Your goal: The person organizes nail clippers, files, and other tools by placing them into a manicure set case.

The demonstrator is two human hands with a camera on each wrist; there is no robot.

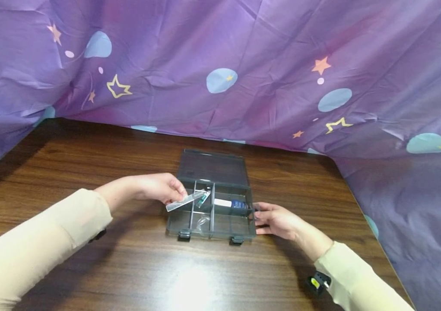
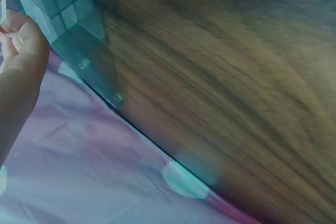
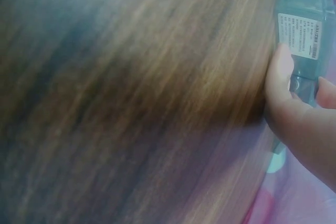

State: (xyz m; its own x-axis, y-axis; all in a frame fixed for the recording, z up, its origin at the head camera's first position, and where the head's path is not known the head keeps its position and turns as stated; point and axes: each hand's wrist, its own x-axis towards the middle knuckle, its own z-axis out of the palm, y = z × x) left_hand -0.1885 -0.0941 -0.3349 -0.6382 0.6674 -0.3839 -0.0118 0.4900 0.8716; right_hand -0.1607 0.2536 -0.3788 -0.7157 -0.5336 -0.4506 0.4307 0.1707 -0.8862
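A smoky-grey plastic compartment box (image 1: 232, 224) lies on the table with its lid (image 1: 212, 166) folded back. My left hand (image 1: 162, 188) pinches a flat, clear plastic strip (image 1: 181, 203) above the box's left compartments. Beneath the strip's far end, a small green-and-white item (image 1: 204, 198) rests in a middle compartment. A white-and-blue tube (image 1: 231, 204) lies at the right, and a small clear item (image 1: 202, 222) sits in the front middle compartment. At the box's right side, my right hand (image 1: 276, 220) grips the wall, with its fingers near a printed label (image 3: 299, 35) in the right wrist view.
Dark wood-grain table (image 1: 88, 151) surrounds the box. Two latches, one of them the left latch (image 1: 184, 234), stick out from the box's front edge. A purple patterned cloth (image 1: 220, 52) hangs behind the table and along its sides.
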